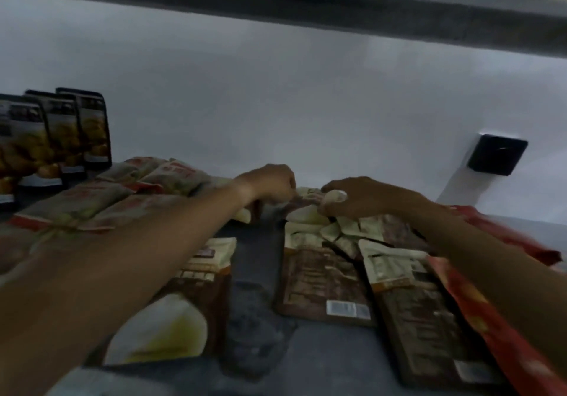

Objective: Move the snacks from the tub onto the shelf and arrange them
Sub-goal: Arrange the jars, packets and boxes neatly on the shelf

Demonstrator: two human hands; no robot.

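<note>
Both my arms reach deep over a dark grey shelf [257, 312]. My left hand [270, 182] and my right hand [362, 196] grip the two ends of a cream-and-brown snack packet [310, 194] at the back, near the wall. Several brown snack packets [322, 282] lie flat in a loose pile under my right hand. One more brown packet [196, 300] lies beneath my left forearm. The frame is blurred, and no tub is in view.
Beige-and-red packets [92, 202] lie in rows at the left. Three dark boxes with yellow pictures [61, 138] stand upright at the far left. Red packets [491, 319] lie under my right forearm. A black square fitting [497, 156] sits on the white wall. Another shelf [306, 6] runs overhead.
</note>
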